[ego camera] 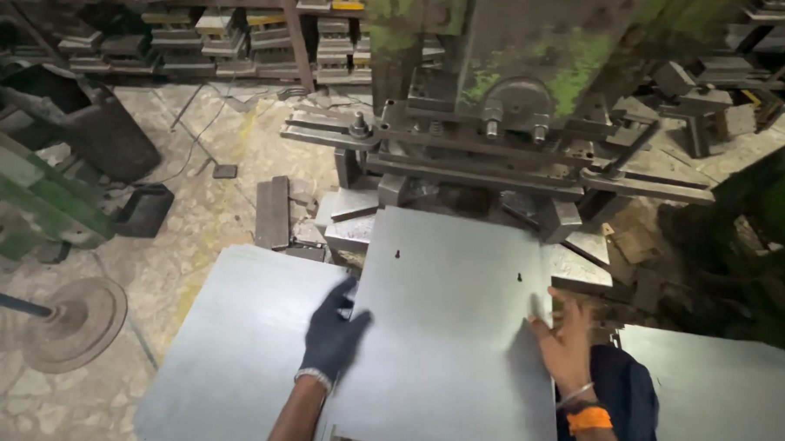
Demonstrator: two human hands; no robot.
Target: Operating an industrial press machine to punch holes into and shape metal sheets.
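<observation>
A large grey metal sheet (446,318) lies flat in front of a green press machine (502,68), its far edge under the press bed. It has two small punched holes. My left hand (332,331), in a dark glove, rests on the sheet's left edge. Bare and flat, my right hand (562,339) presses on the sheet's right side near the edge, with an orange band at the wrist. Neither hand grips the sheet.
A stack of similar sheets (231,354) lies to the left, another sheet (725,397) to the right. Metal blocks and dies (199,31) fill racks at the back. A round wheel (71,322) and a green machine (28,190) stand at the left.
</observation>
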